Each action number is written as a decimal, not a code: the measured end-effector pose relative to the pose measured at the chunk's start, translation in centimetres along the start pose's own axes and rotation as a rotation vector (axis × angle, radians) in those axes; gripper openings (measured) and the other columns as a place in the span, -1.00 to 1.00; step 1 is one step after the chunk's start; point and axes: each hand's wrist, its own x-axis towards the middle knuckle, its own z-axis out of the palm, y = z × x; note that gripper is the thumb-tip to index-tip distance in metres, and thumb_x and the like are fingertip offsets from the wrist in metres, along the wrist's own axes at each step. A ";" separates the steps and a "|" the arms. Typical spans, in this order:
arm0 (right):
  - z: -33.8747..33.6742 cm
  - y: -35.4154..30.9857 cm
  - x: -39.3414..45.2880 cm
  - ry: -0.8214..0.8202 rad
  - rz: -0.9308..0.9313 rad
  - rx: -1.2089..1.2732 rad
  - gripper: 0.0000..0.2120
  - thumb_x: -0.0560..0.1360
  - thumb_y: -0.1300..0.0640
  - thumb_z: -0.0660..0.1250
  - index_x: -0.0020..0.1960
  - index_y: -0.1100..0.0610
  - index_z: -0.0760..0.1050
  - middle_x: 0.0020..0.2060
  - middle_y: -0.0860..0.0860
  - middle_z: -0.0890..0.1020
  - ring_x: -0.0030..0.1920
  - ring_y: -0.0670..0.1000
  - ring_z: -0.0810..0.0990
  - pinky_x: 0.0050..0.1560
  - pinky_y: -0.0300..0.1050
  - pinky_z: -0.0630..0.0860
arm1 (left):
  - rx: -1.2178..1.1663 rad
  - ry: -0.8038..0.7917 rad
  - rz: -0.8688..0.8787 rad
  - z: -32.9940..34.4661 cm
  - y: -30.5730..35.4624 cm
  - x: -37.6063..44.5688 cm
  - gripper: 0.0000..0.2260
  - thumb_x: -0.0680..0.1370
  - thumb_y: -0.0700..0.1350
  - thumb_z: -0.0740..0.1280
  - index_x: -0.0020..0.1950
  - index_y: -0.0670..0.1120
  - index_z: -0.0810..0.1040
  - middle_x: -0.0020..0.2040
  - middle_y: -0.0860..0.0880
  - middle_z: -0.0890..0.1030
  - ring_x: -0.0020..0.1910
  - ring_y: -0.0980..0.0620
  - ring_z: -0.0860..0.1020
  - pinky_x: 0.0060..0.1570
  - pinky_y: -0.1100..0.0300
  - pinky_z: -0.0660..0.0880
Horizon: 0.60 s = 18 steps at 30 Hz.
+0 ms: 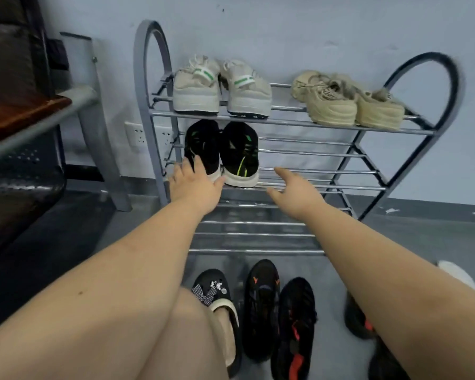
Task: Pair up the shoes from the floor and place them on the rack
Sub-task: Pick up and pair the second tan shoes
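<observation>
On the middle shelf of the rack [294, 124], at its left end, a black pair [222, 153] is stood heels outward, the two shoes touching side by side. The left hand [196, 185] is laid against the heel of the left shoe of that pair, fingers spread and relaxed, nothing gripped. The right hand [295, 187] is held just right of the pair, over the shelf bars, fingers loosely extended, nothing held. On the top shelf a white pair [222, 87] is set at the left and a beige pair [348, 101] at the right. The lowest shelf carries nothing visible. On the floor [412, 237] in front, two black shoes with red marks [280, 314] are lain side by side; another dark shoe [358, 319] is partly hidden by the right forearm, and whether a mate is there cannot be told. A black clog [217, 300] is worn on the person's foot. The step in hand is judged to be the squaring of the black pair: heels are best nudged level with the front bar, soles carried by at least two bars, and room kept to the right for the floor shoes.
</observation>
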 end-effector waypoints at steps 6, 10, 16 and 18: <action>-2.9 5.0 -7.2 -0.014 0.006 -0.292 -0.32 0.54 -0.12 0.21 0.55 0.04 0.02 0.53 0.06 0.12 0.51 0.12 0.13 0.44 0.09 0.24 | 0.223 -0.131 0.577 0.3 6.3 -6.1 -0.32 0.58 0.22 0.07 0.56 -0.06 -0.11 0.57 -0.10 -0.11 0.55 -0.09 -0.08 0.52 0.04 -0.10; -3.6 9.8 -13.2 -0.051 0.095 -0.358 -0.28 0.53 -0.16 0.21 0.56 0.02 -0.02 0.54 0.07 0.05 0.52 0.14 0.07 0.44 0.07 0.23 | 0.456 -0.219 0.831 2.7 10.4 -10.6 -0.33 0.58 0.23 0.01 0.56 -0.08 -0.14 0.58 -0.09 -0.05 0.55 -0.05 -0.05 0.52 0.05 -0.12; -3.1 17.7 -22.4 -0.096 0.257 -0.379 -0.26 0.51 -0.17 0.23 0.55 0.02 -0.02 0.54 0.08 0.05 0.52 0.13 0.07 0.46 0.07 0.22 | 0.622 -0.285 1.066 7.1 15.5 -16.7 -0.32 0.57 0.26 0.00 0.56 -0.08 -0.11 0.57 -0.11 -0.04 0.55 -0.06 -0.04 0.52 0.03 -0.13; -2.4 20.1 -25.1 -0.099 0.322 -0.359 -0.25 0.50 -0.18 0.25 0.55 0.03 0.00 0.54 0.09 0.07 0.52 0.13 0.08 0.46 0.07 0.21 | 0.598 -0.307 1.093 8.7 16.7 -18.7 -0.33 0.58 0.25 0.01 0.56 -0.07 -0.07 0.57 -0.11 -0.01 0.55 -0.07 -0.01 0.52 0.03 -0.12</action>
